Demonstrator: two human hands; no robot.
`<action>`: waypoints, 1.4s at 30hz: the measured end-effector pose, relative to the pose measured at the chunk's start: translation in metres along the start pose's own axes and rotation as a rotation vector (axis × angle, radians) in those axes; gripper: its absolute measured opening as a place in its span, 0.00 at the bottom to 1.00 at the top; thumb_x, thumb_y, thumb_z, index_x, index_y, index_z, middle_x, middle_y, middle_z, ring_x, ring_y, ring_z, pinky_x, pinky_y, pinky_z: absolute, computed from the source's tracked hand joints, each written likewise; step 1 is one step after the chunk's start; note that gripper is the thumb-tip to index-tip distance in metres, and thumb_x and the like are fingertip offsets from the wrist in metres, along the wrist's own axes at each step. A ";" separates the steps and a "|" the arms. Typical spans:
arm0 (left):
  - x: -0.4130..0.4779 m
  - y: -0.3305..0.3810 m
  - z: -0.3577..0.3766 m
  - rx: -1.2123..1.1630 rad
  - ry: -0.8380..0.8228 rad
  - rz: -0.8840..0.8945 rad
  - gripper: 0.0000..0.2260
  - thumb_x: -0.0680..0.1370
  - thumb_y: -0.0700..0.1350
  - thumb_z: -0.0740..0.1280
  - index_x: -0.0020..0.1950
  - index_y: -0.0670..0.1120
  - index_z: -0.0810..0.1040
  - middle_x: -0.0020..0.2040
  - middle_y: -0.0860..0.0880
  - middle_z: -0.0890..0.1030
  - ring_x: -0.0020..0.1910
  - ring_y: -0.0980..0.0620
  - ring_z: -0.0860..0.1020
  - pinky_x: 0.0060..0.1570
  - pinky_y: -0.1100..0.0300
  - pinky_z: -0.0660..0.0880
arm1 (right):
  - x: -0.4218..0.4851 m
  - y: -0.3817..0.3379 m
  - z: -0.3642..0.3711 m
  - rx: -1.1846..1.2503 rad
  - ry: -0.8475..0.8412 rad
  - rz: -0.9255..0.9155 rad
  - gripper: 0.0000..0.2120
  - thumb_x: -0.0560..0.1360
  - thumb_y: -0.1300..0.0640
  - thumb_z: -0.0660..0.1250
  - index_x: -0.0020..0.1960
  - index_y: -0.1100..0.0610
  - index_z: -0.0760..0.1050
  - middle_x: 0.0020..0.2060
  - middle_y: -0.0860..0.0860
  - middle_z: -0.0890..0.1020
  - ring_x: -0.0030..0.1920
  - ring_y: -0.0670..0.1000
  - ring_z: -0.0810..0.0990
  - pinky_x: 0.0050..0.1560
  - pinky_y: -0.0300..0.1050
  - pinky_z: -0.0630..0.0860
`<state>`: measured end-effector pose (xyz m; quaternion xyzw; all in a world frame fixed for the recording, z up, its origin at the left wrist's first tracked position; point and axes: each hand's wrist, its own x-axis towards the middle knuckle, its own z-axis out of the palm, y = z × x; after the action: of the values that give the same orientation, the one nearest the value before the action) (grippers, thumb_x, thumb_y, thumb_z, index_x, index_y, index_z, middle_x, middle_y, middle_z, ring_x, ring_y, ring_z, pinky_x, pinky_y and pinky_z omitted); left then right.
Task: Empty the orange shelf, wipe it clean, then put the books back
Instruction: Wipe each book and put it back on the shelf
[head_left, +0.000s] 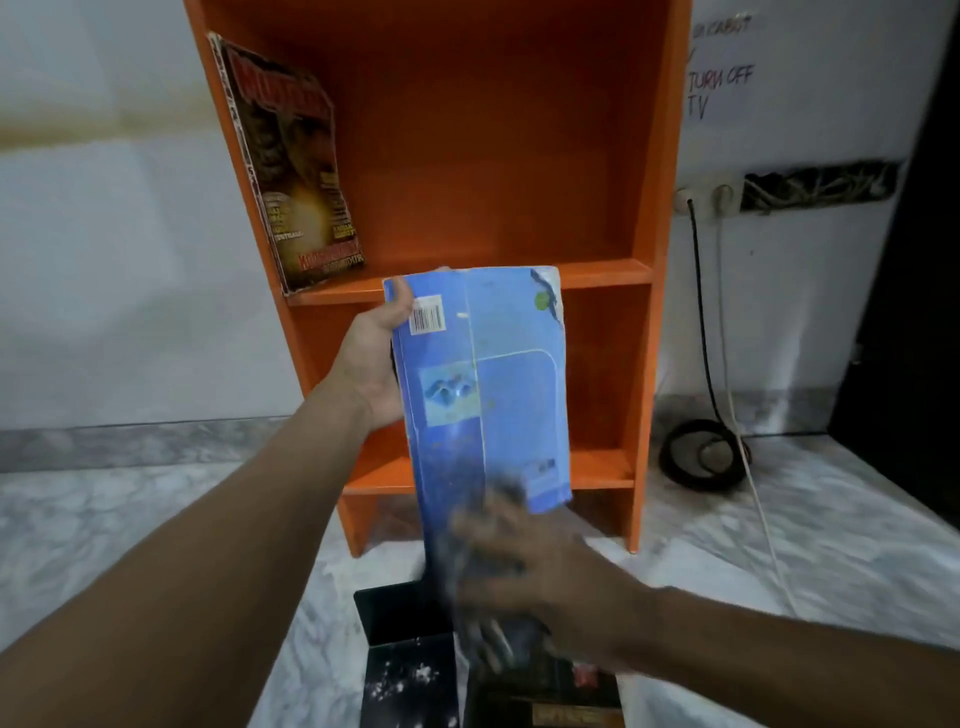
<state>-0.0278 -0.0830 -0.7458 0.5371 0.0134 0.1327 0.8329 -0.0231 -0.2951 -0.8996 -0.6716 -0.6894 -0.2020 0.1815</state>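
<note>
Item 1. Orange shelf (661, 156): it stands upright on the marble floor (156, 519) against a pale wall, and we count three open compartments.

Item 2. Magazine (296, 171): it is in the top compartment, leaning tilted against the left side panel with its cover facing us.

Item 3. Blue book (493, 374): we hold it in the air in front of the middle compartment, its back cover and barcode towards us and its top edge level with the upper shelf board.

Item 4. Left hand (376, 358): it grips the book's upper left edge, thumb curled over the cover beside the barcode, fingers hidden behind.

Item 5. Right hand (540, 571): it lies over the book's near lower end and is heavily blurred. We cannot tell whether its fingers clasp the book or only lie on it.

Item 6. Dark books (410, 665): these lie flat on the floor near us, below the hands.

Item 7. Black cable (701, 457): it is coiled on the floor right of the shelf and runs up to a wall socket (709, 197).

Item 8. Handwritten note (722, 88): on the far right wall.
</note>
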 end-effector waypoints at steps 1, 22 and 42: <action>0.000 0.001 -0.006 0.009 0.023 -0.005 0.20 0.81 0.60 0.58 0.64 0.50 0.80 0.61 0.44 0.83 0.58 0.41 0.82 0.53 0.44 0.79 | -0.012 0.008 0.004 0.016 -0.126 -0.020 0.21 0.70 0.60 0.67 0.62 0.47 0.78 0.65 0.52 0.77 0.66 0.54 0.74 0.55 0.56 0.79; 0.005 -0.002 -0.012 0.042 0.055 -0.002 0.20 0.81 0.59 0.60 0.69 0.53 0.76 0.61 0.48 0.83 0.58 0.44 0.82 0.53 0.46 0.80 | 0.022 0.016 -0.045 0.106 0.238 0.177 0.25 0.67 0.62 0.74 0.61 0.47 0.76 0.61 0.48 0.80 0.56 0.50 0.82 0.49 0.48 0.83; 0.008 -0.001 0.020 -0.112 0.241 0.065 0.08 0.82 0.54 0.62 0.58 0.55 0.78 0.57 0.46 0.81 0.55 0.44 0.80 0.52 0.47 0.77 | 0.063 0.022 -0.076 0.694 0.479 0.639 0.34 0.74 0.66 0.67 0.67 0.32 0.66 0.51 0.34 0.80 0.51 0.36 0.79 0.52 0.38 0.74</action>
<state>-0.0163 -0.0995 -0.7370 0.4703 0.0885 0.2235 0.8491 -0.0045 -0.2806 -0.8012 -0.6836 -0.4161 -0.0442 0.5980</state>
